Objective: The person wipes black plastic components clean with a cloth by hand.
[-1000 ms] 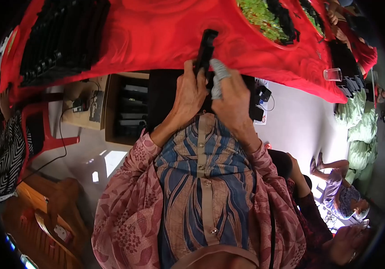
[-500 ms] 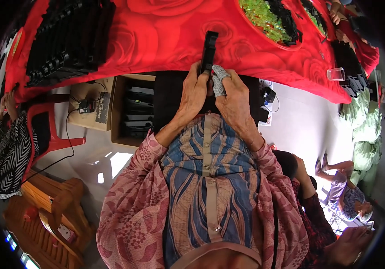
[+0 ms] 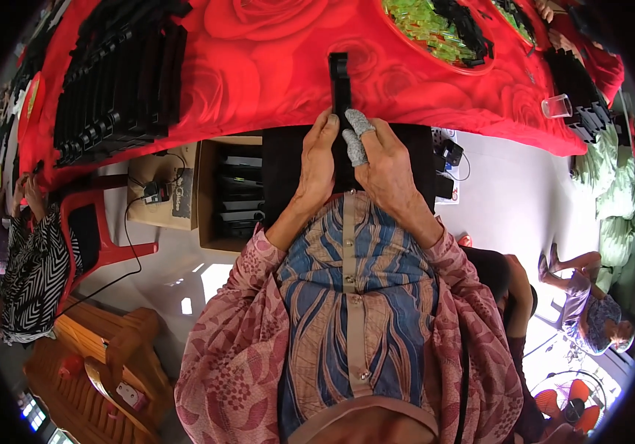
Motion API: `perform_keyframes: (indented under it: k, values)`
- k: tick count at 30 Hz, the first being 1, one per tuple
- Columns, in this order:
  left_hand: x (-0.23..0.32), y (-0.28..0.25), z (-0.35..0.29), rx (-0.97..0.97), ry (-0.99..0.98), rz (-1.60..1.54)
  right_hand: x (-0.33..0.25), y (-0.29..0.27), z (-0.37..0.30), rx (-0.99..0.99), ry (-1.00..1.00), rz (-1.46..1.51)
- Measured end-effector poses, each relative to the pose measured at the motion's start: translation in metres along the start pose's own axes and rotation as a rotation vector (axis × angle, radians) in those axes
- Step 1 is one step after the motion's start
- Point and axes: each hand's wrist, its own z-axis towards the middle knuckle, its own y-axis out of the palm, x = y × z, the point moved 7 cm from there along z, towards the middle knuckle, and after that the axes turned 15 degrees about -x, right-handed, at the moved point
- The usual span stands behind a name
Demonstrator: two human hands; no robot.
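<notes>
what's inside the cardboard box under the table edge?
The open cardboard box holds stacked black parts with pale faces, lying flat. Its far end runs under the red tablecloth, so what lies there, and below the top layer, is hidden.

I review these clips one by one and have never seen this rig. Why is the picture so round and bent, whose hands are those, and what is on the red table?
A fisheye camera on the person's head looks down, so straight edges bend. The patterned sleeves from below are the wearer's own arms. The left hand and right hand meet at the table edge, in a grip on a slim black part; the right hand wears grey finger covers. On the red cloth lie rows of black parts, a tray of green pieces and a clear cup. Other people sit around.
</notes>
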Motion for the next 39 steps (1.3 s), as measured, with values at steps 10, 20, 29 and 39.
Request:
perform_keyframes:
  k: [10, 20, 29, 39]
  values:
    - [-0.020, 0.001, 0.002, -0.134, -0.175, -0.447, -0.002, 0.002, -0.003, -0.015, 0.048, -0.148]
    - [-0.030, -0.007, 0.007, -0.118, -0.216, -0.367, -0.004, 0.004, -0.001, 0.011, 0.094, -0.237]
    - [-0.035, -0.010, 0.008, -0.140, -0.219, -0.354, 0.003, 0.007, -0.006, 0.016, 0.106, -0.236]
    - [-0.018, -0.001, 0.005, -0.058, -0.160, -0.207, 0.010, 0.014, -0.010, -0.057, 0.214, -0.178]
